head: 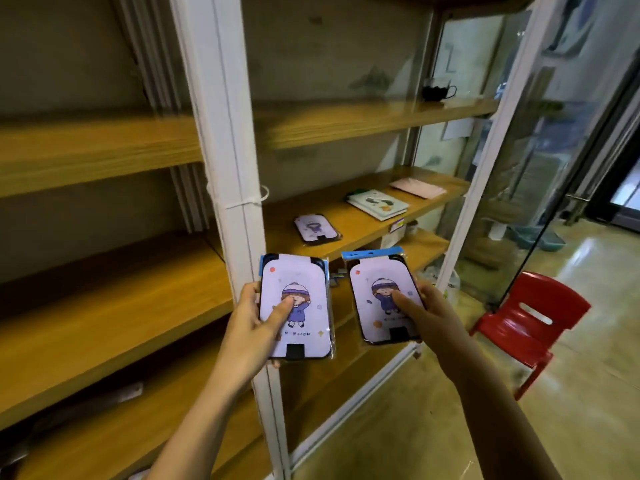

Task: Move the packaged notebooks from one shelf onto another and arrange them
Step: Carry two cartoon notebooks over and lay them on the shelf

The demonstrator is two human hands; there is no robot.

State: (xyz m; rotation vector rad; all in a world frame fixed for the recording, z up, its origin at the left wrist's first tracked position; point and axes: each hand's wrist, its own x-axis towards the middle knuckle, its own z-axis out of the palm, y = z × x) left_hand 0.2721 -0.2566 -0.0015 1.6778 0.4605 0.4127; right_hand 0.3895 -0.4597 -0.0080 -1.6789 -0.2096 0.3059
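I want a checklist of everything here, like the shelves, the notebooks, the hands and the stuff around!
Surface: wooden shelf in the right bay holds items; the left bay's shelf looks bare.
Job's things: one purple packaged notebook lies flat on the right shelf; two more are held.
Clutter: green book, pink sheet, dark cup on a higher shelf.
Grippers: left hand grips the left notebook; right hand grips the right notebook.
Cables: white tie around the post.
Surroundings: red chair, glass panel, shiny floor.
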